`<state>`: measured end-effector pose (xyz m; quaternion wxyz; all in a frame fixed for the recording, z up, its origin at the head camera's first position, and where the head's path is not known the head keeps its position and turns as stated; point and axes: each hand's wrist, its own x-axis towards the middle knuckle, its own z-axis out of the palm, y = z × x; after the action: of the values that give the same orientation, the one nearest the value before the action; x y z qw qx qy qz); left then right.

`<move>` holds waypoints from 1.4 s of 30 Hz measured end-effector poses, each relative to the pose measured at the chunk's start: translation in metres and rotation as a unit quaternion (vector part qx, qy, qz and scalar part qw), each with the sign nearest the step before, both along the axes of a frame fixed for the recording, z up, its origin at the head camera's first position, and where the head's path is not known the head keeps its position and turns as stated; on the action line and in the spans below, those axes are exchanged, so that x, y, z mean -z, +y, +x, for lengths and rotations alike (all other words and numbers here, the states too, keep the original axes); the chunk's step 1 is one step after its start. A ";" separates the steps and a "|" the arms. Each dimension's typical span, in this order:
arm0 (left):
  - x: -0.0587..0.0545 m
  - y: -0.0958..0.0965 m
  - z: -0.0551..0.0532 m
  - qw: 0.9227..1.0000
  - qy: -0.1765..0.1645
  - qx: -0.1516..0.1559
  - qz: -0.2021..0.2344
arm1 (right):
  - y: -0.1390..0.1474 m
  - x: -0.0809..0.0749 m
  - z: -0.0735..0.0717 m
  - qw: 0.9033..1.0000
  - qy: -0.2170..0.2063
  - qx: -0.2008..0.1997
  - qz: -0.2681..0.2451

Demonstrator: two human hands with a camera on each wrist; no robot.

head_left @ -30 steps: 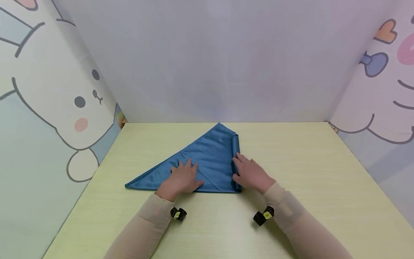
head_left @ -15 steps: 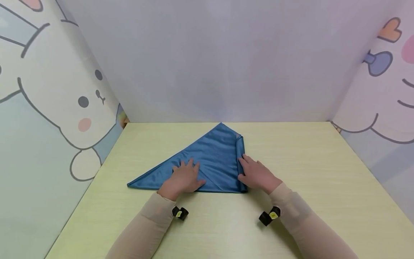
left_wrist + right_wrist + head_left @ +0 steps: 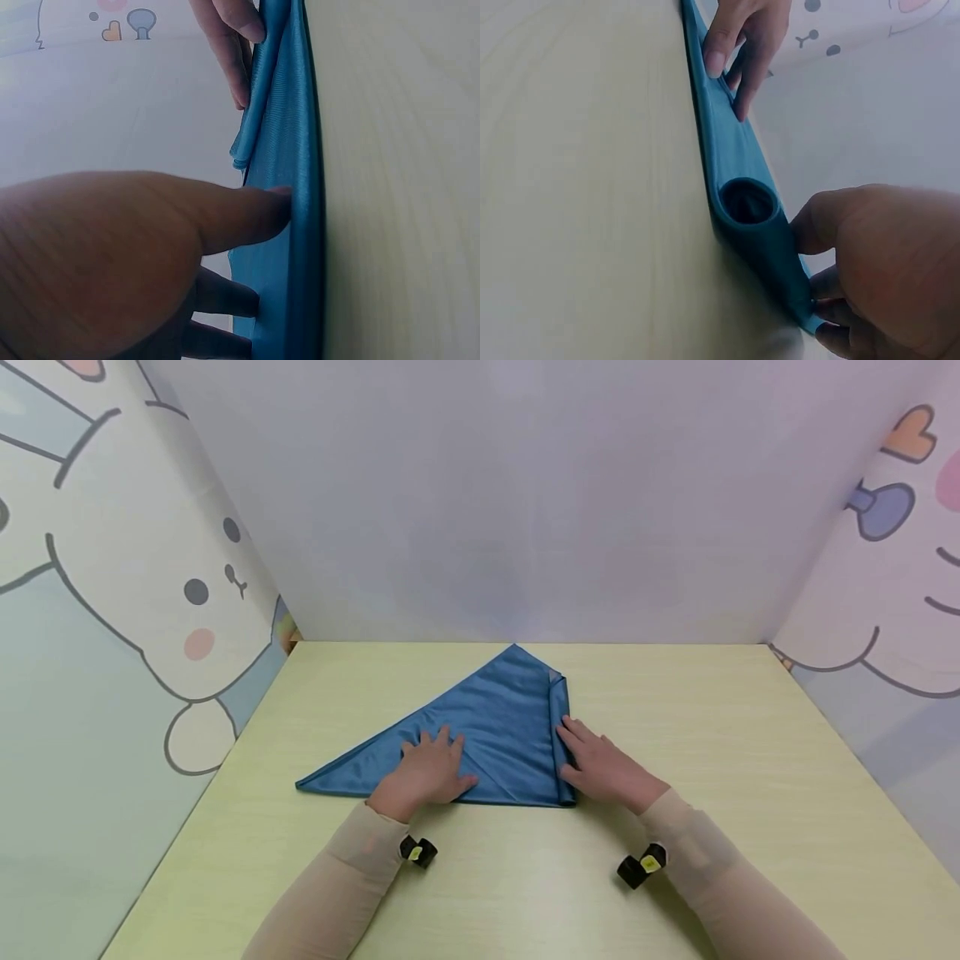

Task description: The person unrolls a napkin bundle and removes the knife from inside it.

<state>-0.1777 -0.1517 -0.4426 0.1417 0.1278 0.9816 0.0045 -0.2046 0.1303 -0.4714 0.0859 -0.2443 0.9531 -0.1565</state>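
Observation:
A shiny blue cloth (image 3: 495, 718) lies on the table as a pointed shape, its long tip to the left. Its right side is turned into a narrow roll (image 3: 558, 702), whose hollow end (image 3: 748, 201) shows in the right wrist view. My left hand (image 3: 427, 772) rests on the lower middle of the cloth with fingers spread; its thumb lies near the front fold in the left wrist view. My right hand (image 3: 603, 768) touches the roll from the right, fingertips and thumb on it, the fingers fairly straight in the head view.
The pale wooden table (image 3: 712, 718) extends around the cloth on all sides. A plain light wall (image 3: 487, 502) stands behind it, and panels with cartoon animals (image 3: 127, 577) flank it. A small black camera (image 3: 418, 852) sits on each wrist.
The roll and my right hand have shifted a little to the right, widening the flat part of the cloth. My left hand stays in place on the cloth.

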 end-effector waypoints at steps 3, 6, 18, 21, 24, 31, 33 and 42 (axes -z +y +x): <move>0.001 0.000 0.000 1.000 -0.002 -0.001 -0.001 | 0.005 0.002 -0.001 1.000 0.002 -0.015 -0.008; 0.001 0.000 -0.001 1.000 0.000 0.000 -0.003 | 0.011 0.003 -0.002 0.999 0.001 -0.029 -0.016; 0.002 0.001 -0.001 1.000 0.002 0.000 0.000 | 0.028 0.005 -0.003 0.998 0.003 -0.054 -0.018; 0.003 0.000 -0.001 1.000 0.003 0.001 0.002 | 0.028 0.005 -0.002 0.998 0.007 -0.053 -0.018; 0.004 0.000 0.000 1.000 0.003 0.000 0.001 | 0.023 0.003 0.000 0.998 0.019 -0.055 -0.019; 0.005 -0.002 0.000 1.000 0.006 -0.002 -0.002 | 0.000 -0.003 0.000 0.996 0.059 -0.067 -0.001; 0.005 -0.002 0.000 1.000 0.005 -0.003 -0.003 | -0.005 -0.001 -0.003 0.994 0.072 -0.078 0.011; 0.008 -0.003 -0.001 1.000 0.007 0.001 -0.003 | -0.010 0.009 -0.011 0.990 0.092 -0.096 0.041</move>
<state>-0.1789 -0.1544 -0.4502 0.1349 0.1282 0.9825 0.0002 -0.2152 0.1201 -0.4802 0.0228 -0.3446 0.9346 -0.0857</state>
